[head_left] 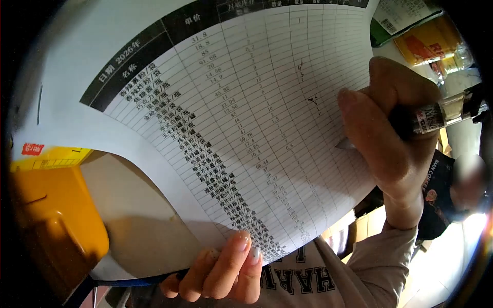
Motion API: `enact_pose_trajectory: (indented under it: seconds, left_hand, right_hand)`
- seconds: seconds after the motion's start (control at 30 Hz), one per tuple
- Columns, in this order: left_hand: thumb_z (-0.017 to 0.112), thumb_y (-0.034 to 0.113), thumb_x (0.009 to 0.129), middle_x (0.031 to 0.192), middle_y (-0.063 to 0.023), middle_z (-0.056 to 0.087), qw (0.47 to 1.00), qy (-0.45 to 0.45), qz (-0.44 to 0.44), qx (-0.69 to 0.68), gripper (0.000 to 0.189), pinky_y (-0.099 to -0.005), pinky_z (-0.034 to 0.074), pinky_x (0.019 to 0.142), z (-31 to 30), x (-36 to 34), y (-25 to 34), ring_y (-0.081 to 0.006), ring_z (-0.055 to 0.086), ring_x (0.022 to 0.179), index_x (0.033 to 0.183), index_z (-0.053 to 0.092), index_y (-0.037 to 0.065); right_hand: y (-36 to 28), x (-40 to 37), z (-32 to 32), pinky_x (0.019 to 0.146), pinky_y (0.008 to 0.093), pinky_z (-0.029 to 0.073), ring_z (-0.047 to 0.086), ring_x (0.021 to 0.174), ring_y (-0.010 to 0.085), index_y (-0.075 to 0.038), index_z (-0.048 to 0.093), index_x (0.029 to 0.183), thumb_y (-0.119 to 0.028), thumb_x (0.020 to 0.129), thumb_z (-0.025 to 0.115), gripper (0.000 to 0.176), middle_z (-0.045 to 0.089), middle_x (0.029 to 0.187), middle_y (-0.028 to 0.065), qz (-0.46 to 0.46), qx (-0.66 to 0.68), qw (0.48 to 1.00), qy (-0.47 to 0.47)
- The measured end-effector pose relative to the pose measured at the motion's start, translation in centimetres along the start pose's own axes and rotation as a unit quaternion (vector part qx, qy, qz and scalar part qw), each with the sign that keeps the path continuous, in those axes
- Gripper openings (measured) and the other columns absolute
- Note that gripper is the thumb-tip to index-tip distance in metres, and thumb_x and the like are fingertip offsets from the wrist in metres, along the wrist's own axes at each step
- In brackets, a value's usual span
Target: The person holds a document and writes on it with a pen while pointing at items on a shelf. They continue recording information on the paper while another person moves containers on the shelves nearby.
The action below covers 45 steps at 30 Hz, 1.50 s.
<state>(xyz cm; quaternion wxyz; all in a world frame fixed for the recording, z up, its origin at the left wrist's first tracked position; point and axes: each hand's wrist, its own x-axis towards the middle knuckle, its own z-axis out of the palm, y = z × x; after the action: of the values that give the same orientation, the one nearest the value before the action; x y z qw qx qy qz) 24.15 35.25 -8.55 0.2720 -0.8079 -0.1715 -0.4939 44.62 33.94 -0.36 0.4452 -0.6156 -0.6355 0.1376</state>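
A printed sheet of paper (pixel 246 128), ruled as a table with a black header and columns of numbers, fills the middle of the head view. My right hand (pixel 393 128) closes round a pen (pixel 444 115) with a clear barrel; its tip is close over the right-hand columns, below a few handwritten marks. At the sheet's lower edge, my left hand (pixel 221 272) is curled with its fingertips on the paper, gripping that edge. Another white page with a staple (pixel 39 105) shows at the left.
An orange container (pixel 61 215) and a yellow box (pixel 49 158) stand at the left, beside a pale surface (pixel 138 205). Packages lie at the upper right, one green with a barcode (pixel 403 20), one orange-yellow (pixel 429 41). A dark printed item (pixel 436 195) is at the right.
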Motion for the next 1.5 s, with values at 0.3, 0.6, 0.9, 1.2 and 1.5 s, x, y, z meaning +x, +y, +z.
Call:
enact_pose_trajectory:
  seconds: [0.3,0.6,0.9,1.2,1.5]
  left_hand:
    - [0.038,0.028,0.085,0.074,0.0016,0.054,0.999,0.031,0.042,0.010,0.013,-0.0206,0.031,0.059,1.0,-0.9,-0.3,-0.0096,0.043,0.061,0.083,0.042,0.016]
    - [0.037,0.027,0.086,0.074,0.0015,0.054,0.998,0.018,0.055,0.005,0.013,-0.0202,0.031,0.060,-0.1,0.2,-1.7,-0.0094,0.043,0.062,0.084,0.042,0.015]
    - [0.038,0.035,0.084,0.076,0.0167,0.049,0.996,0.018,-0.090,0.014,0.010,-0.0312,0.021,0.087,-0.1,1.0,-0.2,-0.0046,0.038,0.078,0.084,0.042,0.025]
    - [0.040,0.031,0.083,0.076,0.0162,0.054,0.995,0.015,-0.096,0.014,0.009,-0.0294,0.022,0.084,-1.2,0.1,-1.1,-0.0047,0.039,0.072,0.079,0.044,0.025]
    - [0.037,0.035,0.083,0.075,0.0165,0.053,0.986,-0.058,-0.158,-0.005,0.013,-0.0283,0.023,0.078,-2.3,1.8,0.0,-0.0028,0.041,0.073,0.078,0.044,0.025]
  right_hand:
    - [1.1,-0.4,-1.8,0.037,0.0238,0.014,0.021,0.036,0.0069,-0.011,0.032,0.052,-0.004,0.064,0.052,0.025,0.028,0.047,-0.0011,0.004,-0.172,0.984,-0.038]
    - [2.6,-2.7,-3.1,0.057,0.0207,0.040,0.047,0.062,0.0109,-0.002,0.054,0.088,-0.018,0.072,0.059,0.023,0.049,0.078,0.0037,-0.040,-0.151,0.984,0.090]
    - [-0.2,0.0,-3.3,0.044,0.0208,0.035,0.039,0.047,0.0109,0.001,0.048,0.090,-0.020,0.082,0.045,0.023,0.050,0.072,0.0100,-0.064,0.157,0.984,-0.047]
    - [-2.1,-4.6,-1.3,0.036,0.0235,0.036,0.047,0.041,0.0141,-0.002,0.052,0.072,-0.004,0.067,0.057,0.008,0.050,0.052,0.0076,-0.201,-0.184,0.959,0.083]
    - [-2.6,-3.8,-0.4,0.027,0.0191,0.023,0.033,0.031,0.0064,-0.007,0.063,0.068,0.000,0.049,0.052,0.024,0.035,0.040,-0.0025,-0.240,-0.333,0.908,0.086]
